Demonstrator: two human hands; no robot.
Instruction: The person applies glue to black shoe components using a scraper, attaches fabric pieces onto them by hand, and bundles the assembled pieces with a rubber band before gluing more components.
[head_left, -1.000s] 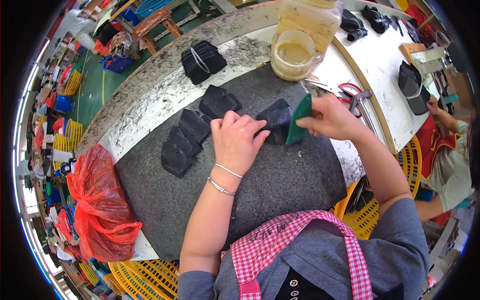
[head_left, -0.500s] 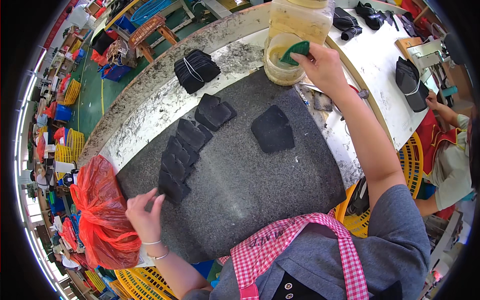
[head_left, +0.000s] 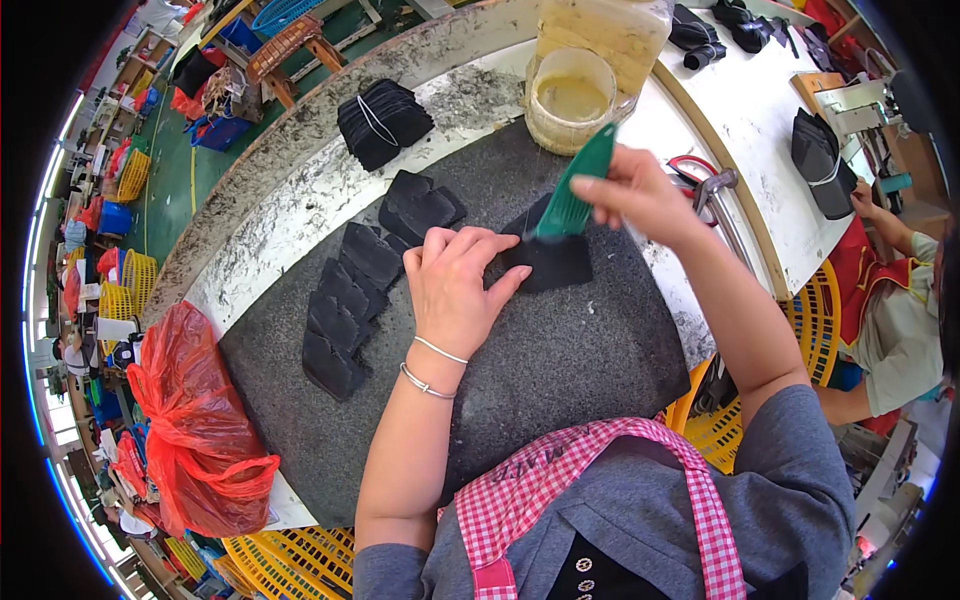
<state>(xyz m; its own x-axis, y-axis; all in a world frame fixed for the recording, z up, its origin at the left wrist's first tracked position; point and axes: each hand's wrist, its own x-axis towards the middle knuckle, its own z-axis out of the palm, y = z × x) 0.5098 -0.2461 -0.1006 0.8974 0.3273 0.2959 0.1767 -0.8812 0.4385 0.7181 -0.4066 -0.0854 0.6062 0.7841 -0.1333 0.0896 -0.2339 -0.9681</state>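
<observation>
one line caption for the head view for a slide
Left hand pins a black fabric piece on a dark mat while the right hand holds a green brush over it.

The scene is brightly and evenly lit from overhead, with soft, faint shadows under the hands on the dark grey textured work mat point(head_left: 560, 350). The white bench top point(head_left: 740, 110) is nearly washed out near its far right edge. Focus is sharp in the centre. Fisheye distortion bends the bench's edges into curves, squeezes detail toward the rim, and leaves black corners with a thin blue fringe.
</observation>
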